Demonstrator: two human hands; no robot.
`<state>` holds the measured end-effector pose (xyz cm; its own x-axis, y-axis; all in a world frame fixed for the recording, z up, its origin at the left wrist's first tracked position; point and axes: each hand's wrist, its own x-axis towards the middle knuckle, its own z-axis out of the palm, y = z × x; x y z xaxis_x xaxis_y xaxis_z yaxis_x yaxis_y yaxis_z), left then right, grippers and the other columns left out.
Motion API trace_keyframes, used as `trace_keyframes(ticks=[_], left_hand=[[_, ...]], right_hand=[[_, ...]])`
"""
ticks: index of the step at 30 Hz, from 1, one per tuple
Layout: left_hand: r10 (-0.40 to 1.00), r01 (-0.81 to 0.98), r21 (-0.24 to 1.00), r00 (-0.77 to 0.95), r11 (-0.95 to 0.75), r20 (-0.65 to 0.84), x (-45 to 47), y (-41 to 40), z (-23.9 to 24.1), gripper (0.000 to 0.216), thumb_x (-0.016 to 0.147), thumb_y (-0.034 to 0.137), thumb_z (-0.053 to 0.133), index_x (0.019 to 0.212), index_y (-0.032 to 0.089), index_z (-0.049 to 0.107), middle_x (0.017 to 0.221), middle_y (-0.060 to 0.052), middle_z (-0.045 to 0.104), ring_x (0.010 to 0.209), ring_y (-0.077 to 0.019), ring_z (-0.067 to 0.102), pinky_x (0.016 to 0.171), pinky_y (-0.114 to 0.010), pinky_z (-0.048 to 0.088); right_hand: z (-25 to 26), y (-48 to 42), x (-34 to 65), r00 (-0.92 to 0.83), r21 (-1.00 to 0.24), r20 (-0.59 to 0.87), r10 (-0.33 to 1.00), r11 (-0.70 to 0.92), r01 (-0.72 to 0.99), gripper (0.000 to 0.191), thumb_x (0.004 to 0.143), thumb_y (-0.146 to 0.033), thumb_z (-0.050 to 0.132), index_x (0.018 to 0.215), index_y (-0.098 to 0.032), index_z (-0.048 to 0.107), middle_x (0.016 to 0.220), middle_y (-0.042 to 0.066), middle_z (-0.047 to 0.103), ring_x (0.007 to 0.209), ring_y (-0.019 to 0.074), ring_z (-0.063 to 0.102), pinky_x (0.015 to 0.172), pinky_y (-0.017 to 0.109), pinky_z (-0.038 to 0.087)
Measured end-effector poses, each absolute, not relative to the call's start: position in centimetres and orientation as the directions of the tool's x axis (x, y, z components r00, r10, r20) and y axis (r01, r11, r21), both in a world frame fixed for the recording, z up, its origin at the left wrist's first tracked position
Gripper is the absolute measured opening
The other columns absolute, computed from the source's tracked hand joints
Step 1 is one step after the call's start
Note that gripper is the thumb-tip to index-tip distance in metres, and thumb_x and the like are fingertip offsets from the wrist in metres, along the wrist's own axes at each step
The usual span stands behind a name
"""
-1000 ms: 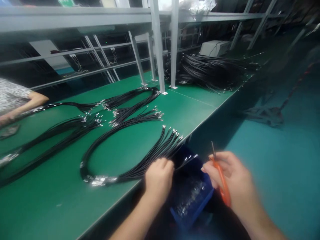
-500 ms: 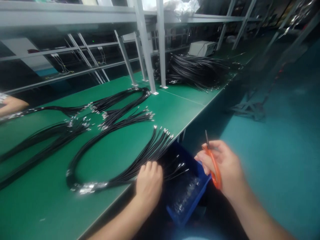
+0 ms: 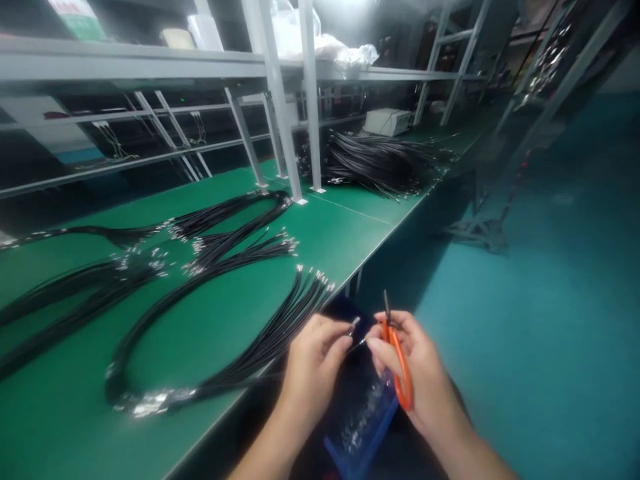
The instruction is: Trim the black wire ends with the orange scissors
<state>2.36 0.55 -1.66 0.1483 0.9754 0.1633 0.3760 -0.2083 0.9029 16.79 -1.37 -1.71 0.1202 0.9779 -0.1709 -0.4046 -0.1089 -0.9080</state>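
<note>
orange tool (image 3: 403, 371) in curled right fingers (image 3: 409, 324)

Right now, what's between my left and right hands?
In the head view, a thin shiny-tipped cable end lies between the left hand and right hand, seen against the blue bin.

Remotely, I view black cables (image 3: 263, 348) across a green bench (image 3: 200, 333), blue bin (image 3: 379, 428) and orange-handled tool (image 3: 401, 360) by its edge.

L hand (image 3: 315, 353) pinches silver-tipped blk cable end (image 3: 355, 323) over blue bin (image 3: 383, 423) w/ tiny shiny bits (image 3: 357, 423) inside; R hand (image 3: 417, 367), just beside, grips orange-handled snips (image 3: 401, 367) pointing up. Looped blk cable harness (image 3: 250, 360) on green table (image 3: 225, 320); big blk cable pile (image 3: 375, 160) at back nr. white box (image 3: 387, 123).
</note>
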Motion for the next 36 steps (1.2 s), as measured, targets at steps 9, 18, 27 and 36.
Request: trace_keyframes(ticks=[9, 18, 27, 36], left_hand=[[0.995, 0.217, 0.976, 0.099, -0.008, -0.014, 1.9, -1.0, -1.5, 0.012, 0.077, 0.027, 0.066, 0.071, 0.016, 0.066, 0.073, -0.002, 0.065, 0.066, -0.014, 0.058, 0.06, -0.022, 0.045], [0.997, 0.352, 0.933, 0.047, -0.08, 0.068, 2.3, -1.3, -1.2, 0.009, 0.077, 0.021, 0.064, 0.07, 0.017, 0.069, 0.07, -0.002, 0.066, 0.064, -0.0153, 0.059, 0.061, -0.024, 0.045], [0.993, 0.312, 0.943, 0.063, -0.115, 0.1, 2.0, -1.6, -1.6, 0.01, 0.08, 0.022, 0.063, 0.075, 0.018, 0.07, 0.073, -0.002, 0.067, 0.067, -0.0153, 0.061, 0.063, -0.024, 0.046], [0.996, 0.101, 0.995, 0.091, -0.027, 0.018, 1.6, -1.7, -2.4, 0.012, 0.083, 0.025, 0.06, 0.076, 0.016, 0.062, 0.076, -0.003, 0.067, 0.071, -0.0164, 0.061, 0.068, -0.026, 0.048]], right_hand=[[-1.9, -0.5, 15.1, 0.129, -0.849, -0.134, 0.983, -0.046, -0.526, 0.036, 0.069, -0.016, 0.074, 0.096, -0.023, 0.051, 0.075, -0.003, 0.066, 0.061, 0.0107, 0.057, 0.056, 0.022, 0.046], [-1.5, -0.6, 14.6, 0.136, -0.84, -0.166, 0.977, -0.067, -0.539, 0.035, 0.069, -0.017, 0.075, 0.094, -0.022, 0.051, 0.073, -0.004, 0.064, 0.059, 0.0111, 0.059, 0.057, 0.024, 0.049], [-1.8, -0.3, 14.4, -0.014, -0.695, -0.221, 0.975, -0.168, -0.7, 0.023, 0.074, -0.009, 0.065, 0.091, -0.02, 0.053, 0.069, -0.003, 0.062, 0.057, 0.0095, 0.054, 0.056, 0.021, 0.043], [-2.1, -0.9, 13.6, -0.05, -0.618, -0.282, 0.958, -0.221, -0.755, 0.019, 0.074, -0.01, 0.063, 0.087, -0.02, 0.053, 0.065, -0.002, 0.06, 0.058, 0.0111, 0.052, 0.057, 0.023, 0.043]])
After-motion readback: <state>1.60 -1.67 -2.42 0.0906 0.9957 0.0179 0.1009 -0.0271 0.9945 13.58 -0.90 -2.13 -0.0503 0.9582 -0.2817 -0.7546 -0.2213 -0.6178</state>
